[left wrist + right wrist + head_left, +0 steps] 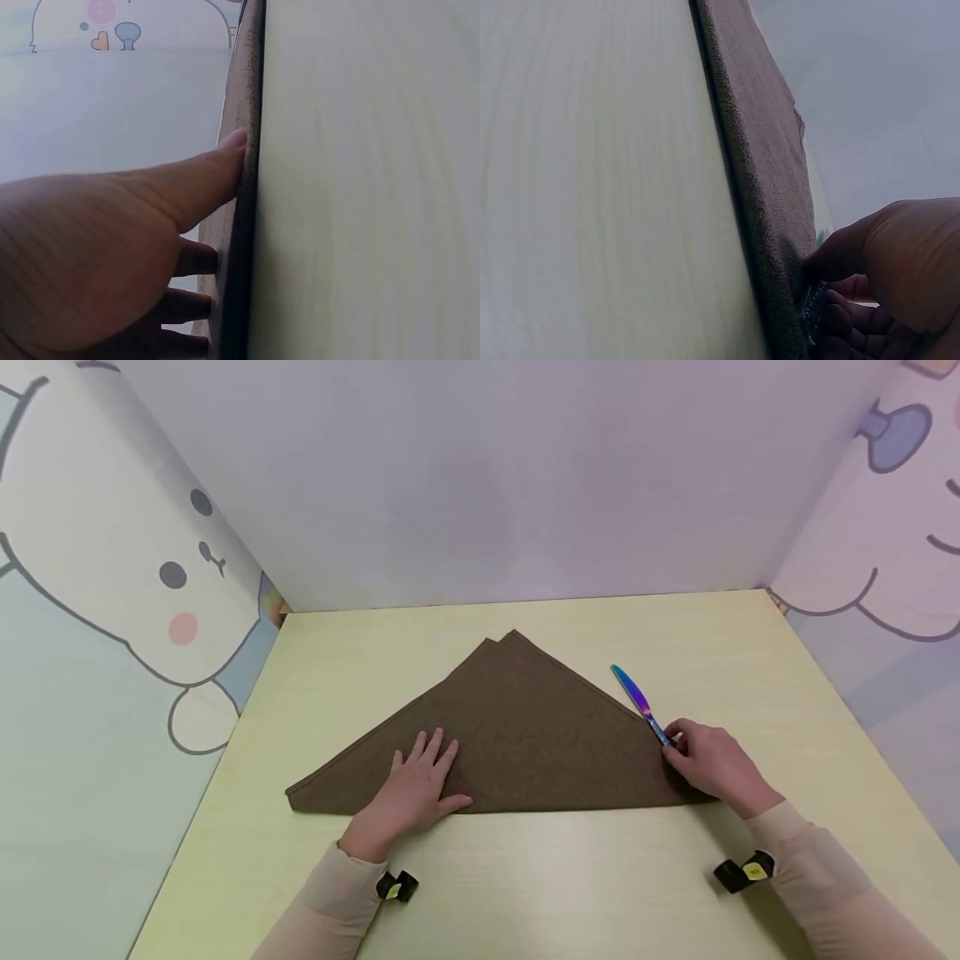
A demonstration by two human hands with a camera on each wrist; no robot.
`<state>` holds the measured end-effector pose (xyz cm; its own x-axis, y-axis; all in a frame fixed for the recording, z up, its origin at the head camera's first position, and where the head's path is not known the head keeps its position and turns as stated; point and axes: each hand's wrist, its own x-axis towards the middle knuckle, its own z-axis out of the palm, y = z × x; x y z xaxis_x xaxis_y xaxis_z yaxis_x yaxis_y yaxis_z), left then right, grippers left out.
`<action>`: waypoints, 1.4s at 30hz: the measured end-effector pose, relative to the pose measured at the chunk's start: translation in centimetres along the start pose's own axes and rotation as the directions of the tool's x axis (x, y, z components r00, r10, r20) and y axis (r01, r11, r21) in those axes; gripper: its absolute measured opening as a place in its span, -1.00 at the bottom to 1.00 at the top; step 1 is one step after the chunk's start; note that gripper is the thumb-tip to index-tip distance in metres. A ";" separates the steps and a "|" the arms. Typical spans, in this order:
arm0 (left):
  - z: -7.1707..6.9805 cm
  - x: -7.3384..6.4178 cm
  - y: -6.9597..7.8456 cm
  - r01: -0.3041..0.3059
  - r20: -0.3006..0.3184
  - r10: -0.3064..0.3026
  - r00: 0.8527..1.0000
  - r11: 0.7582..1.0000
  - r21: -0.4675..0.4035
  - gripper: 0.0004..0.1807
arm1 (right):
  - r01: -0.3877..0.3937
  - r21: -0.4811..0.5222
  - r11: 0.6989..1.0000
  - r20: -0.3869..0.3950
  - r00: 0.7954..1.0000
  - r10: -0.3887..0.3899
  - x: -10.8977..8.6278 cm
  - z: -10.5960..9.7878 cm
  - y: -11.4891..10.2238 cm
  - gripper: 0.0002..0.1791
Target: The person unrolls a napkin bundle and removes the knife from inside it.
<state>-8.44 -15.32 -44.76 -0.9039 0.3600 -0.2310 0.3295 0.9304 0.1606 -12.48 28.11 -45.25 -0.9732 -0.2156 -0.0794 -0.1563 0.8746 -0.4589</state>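
Observation:
A brown cloth (525, 735), folded into a wide triangle, lies on the table with its long folded edge toward me. My left hand (412, 789) rests on its left part, fingers spread and straight; in the left wrist view the thumb (214, 176) lies along the folded edge. Over the cloth's right corner, my right hand (708, 760) grips a table knife (636, 692) by its patterned handle. The rainbow-coloured blade points up and left, away from me. In the right wrist view, the curled fingers hide much of the knife handle (814, 307).
The pale wooden table (540, 877) extends around the cloth. A plain white wall (487, 485) stands at its back edge, with cartoon-printed panels (97, 527) on both sides. A black wrist device (397, 886) sits at each cuff.

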 end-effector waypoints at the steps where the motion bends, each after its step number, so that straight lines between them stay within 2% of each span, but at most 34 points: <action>1: 0.0 0.0 0.0 -0.002 0.000 0.002 1.000 1.000 0.001 -0.05 | -0.005 0.003 1.000 0.004 1.000 0.005 0.0 0.0 0.0 -0.74; 8: 0.3 -0.1 -0.2 -0.015 -0.006 0.016 1.000 1.000 0.018 -0.05 | 0.001 0.033 0.999 0.015 1.000 -0.002 -0.1 0.1 0.0 -0.77; 16: 0.2 0.1 -0.2 -0.021 -0.016 0.021 1.000 0.999 0.032 -0.05 | 0.053 -0.006 0.999 -0.057 0.997 -0.054 -0.1 0.2 0.3 -0.71; 20: 0.1 0.2 -0.1 -0.026 -0.011 0.026 1.000 0.999 0.038 -0.05 | 0.064 0.011 0.998 -0.066 0.996 -0.063 -0.2 -0.1 0.4 -0.68; 29: 0.1 0.1 -0.1 -0.015 0.000 0.015 1.000 0.999 0.032 -0.05 | -0.005 0.067 0.998 -0.028 1.000 0.007 0.0 -0.8 0.5 -0.68; 37: 0.0 -0.1 0.0 -0.018 -0.009 0.018 1.000 1.000 0.015 -0.05 | -0.012 0.082 0.997 -0.047 0.999 0.016 -0.1 -0.6 0.2 -0.68; 42: -0.1 -0.1 0.0 -0.017 -0.010 0.017 1.000 1.000 0.009 -0.05 | -0.037 0.129 0.991 -0.035 0.999 0.042 0.0 -0.6 0.2 -0.66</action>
<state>-8.39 -15.34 -44.63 -0.9009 0.3750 -0.2186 0.3472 0.9248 0.1554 -12.67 28.58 -44.81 -0.9843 -0.1635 -0.0672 -0.0973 0.8184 -0.5664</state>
